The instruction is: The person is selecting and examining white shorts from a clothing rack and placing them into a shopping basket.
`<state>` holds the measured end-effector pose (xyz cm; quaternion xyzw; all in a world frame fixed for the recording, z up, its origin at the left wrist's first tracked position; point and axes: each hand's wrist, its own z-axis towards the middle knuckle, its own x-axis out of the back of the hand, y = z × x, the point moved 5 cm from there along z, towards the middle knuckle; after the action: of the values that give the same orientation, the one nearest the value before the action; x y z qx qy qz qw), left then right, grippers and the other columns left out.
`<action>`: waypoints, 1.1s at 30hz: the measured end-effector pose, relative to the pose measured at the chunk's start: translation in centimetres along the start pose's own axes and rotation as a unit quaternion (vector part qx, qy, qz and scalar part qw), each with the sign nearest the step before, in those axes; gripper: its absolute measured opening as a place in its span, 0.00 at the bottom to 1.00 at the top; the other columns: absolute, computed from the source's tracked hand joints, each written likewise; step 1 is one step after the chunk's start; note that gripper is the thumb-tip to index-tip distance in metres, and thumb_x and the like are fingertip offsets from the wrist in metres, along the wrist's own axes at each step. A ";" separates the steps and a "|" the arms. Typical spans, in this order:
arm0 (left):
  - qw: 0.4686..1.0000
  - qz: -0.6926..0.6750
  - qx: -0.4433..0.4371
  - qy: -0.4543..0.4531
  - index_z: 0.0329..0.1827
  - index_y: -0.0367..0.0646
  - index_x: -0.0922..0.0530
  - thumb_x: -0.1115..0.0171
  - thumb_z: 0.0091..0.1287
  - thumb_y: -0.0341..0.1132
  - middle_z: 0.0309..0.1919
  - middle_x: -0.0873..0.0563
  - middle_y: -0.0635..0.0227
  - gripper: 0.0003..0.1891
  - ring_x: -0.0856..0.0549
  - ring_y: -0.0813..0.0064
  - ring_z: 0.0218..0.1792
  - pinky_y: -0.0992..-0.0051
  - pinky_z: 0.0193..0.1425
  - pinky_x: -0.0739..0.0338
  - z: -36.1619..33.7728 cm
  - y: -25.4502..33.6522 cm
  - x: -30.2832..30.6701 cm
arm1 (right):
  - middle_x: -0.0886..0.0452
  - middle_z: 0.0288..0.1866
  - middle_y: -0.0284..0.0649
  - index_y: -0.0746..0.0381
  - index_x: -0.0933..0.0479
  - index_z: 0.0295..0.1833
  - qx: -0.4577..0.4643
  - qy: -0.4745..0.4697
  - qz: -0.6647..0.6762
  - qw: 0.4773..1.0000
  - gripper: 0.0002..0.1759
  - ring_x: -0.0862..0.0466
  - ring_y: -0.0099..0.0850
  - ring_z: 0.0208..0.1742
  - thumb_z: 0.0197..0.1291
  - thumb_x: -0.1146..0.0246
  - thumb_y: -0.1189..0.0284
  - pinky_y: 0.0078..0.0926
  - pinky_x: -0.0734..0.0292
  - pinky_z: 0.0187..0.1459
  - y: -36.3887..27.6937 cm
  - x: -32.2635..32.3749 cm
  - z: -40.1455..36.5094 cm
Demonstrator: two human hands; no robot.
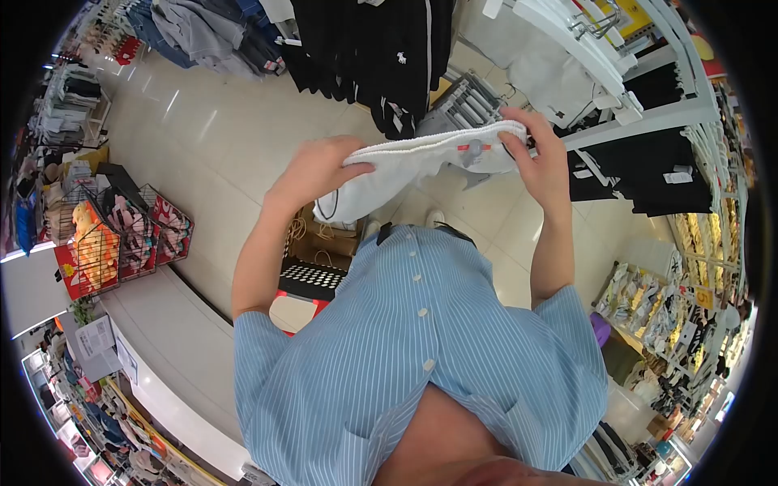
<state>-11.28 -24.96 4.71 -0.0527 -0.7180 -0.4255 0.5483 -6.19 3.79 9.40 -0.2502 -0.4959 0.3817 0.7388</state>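
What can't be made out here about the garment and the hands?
Head view:
- garment: bunched up, so its type is unclear; the print on its label is too small to read.
- left hand: fingertips hidden under the cloth.
- right hand: grip partly hidden by the garment.
- shoes: mostly hidden by the shirt.

Black clothes (365,49) are hanging at the far side over a tiled floor (203,138). Wire baskets (130,235) are standing at the left, by a white counter (178,348). A white rack (592,57) is holding dark garments (648,174) at the right. Paper bags (320,241) are sitting on the floor.
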 end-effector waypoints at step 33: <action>0.991 -0.123 0.000 0.044 0.40 0.38 0.16 0.33 0.59 0.31 0.29 0.14 0.59 0.09 0.15 0.68 0.29 0.73 0.34 0.22 0.8 1.9 3.1 | 0.18 0.40 0.35 0.64 0.19 0.46 -0.083 0.141 0.028 0.986 0.12 0.22 0.24 0.41 0.54 0.34 0.79 0.18 0.29 0.44 3.3 3.1 -2.8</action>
<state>-12.03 -24.47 8.32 0.0550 -0.6943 -0.4915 0.5228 -3.96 8.23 7.58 -0.3763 -0.4094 0.3208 0.7667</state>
